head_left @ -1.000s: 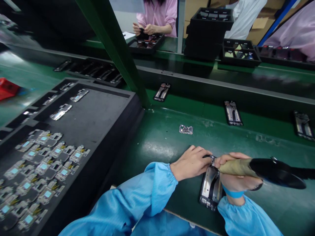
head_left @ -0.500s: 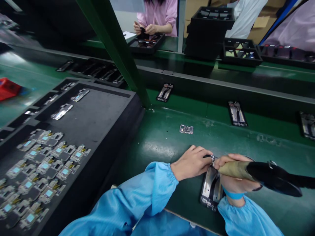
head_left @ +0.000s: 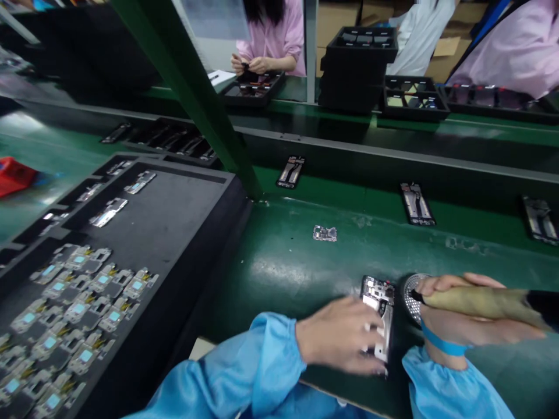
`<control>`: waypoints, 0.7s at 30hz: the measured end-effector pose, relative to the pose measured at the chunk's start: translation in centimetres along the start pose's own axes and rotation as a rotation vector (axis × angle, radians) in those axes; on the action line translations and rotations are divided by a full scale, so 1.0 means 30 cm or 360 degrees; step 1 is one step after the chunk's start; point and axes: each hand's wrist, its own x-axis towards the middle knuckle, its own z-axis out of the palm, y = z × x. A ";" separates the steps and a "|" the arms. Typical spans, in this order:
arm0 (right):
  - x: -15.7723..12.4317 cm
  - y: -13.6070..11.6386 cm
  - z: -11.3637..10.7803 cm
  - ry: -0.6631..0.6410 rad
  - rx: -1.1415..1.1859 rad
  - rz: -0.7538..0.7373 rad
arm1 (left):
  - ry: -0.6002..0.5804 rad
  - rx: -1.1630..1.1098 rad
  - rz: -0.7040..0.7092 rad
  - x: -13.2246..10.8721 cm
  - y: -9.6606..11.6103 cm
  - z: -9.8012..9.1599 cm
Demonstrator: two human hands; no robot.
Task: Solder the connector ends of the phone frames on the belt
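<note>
A phone body (head_left: 374, 286) lies face down near the bench's front edge, its insides exposed. My left hand (head_left: 340, 334) is spread over its lower part, fingers apart and blurred, hiding some of it. My right hand (head_left: 463, 311) is wrapped round the tan-covered handle of an electric screwdriver (head_left: 484, 299), held nearly level. The dark tip of the screwdriver is at a round perforated metal dish (head_left: 409, 298), just right of the phone body. A small circuit board (head_left: 325, 233) lies farther back on the green bench (head_left: 279, 256).
On the left, a black foam tray (head_left: 174, 198) carries several metal phone parts (head_left: 78, 308). More phone bodies (head_left: 417, 203) lie along the back strip. A green post (head_left: 196, 99) slants up beside the tray. Across the bench, a person in pink (head_left: 271, 52) works by black trays (head_left: 360, 70).
My right hand has moved the screwdriver off the phone body to the right, to the metal dish. My left hand has slid from the phone's top edge down over its lower part.
</note>
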 end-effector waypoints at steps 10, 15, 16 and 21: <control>0.070 0.066 -0.081 0.0168 0.0070 0.0197 | -0.0031 0.0619 -0.0562 0.290 -0.302 -0.038; 0.053 0.072 -0.069 0.0109 0.0135 0.0193 | 0.0063 0.0700 -0.0815 0.528 -0.503 -0.080; 0.051 0.072 -0.068 0.0107 0.0147 0.0187 | 0.0078 0.0706 -0.0812 0.561 -0.505 -0.072; 0.048 0.072 -0.070 0.0115 0.0201 0.0154 | 0.0055 0.0614 -0.0583 0.766 -0.424 0.032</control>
